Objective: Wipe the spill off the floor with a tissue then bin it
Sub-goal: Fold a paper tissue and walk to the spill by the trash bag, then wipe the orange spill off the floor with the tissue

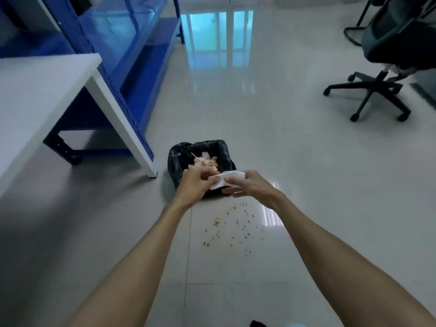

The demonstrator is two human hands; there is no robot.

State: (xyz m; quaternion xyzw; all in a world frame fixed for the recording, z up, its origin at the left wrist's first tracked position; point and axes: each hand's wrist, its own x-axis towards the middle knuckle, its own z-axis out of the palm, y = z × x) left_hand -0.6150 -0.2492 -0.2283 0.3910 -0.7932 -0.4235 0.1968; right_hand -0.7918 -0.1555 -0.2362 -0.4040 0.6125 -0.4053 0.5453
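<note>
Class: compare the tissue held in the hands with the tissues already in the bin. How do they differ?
The held tissue looks clean white; the binned tissues are stained orange. The held one is stretched between both hands; the binned ones lie crumpled inside the black liner. Both are paper.

White tissue (227,181) above black-lined bin (179,156), orange-speckled spill (232,228) on floor just nearer.

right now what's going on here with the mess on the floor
A person holds a white paper tissue between their left hand and right hand, above a small bin lined with a black plastic bag. The scattered orange spill still lies unwiped on the glossy white tiled floor, on the person's side of the bin.
</note>
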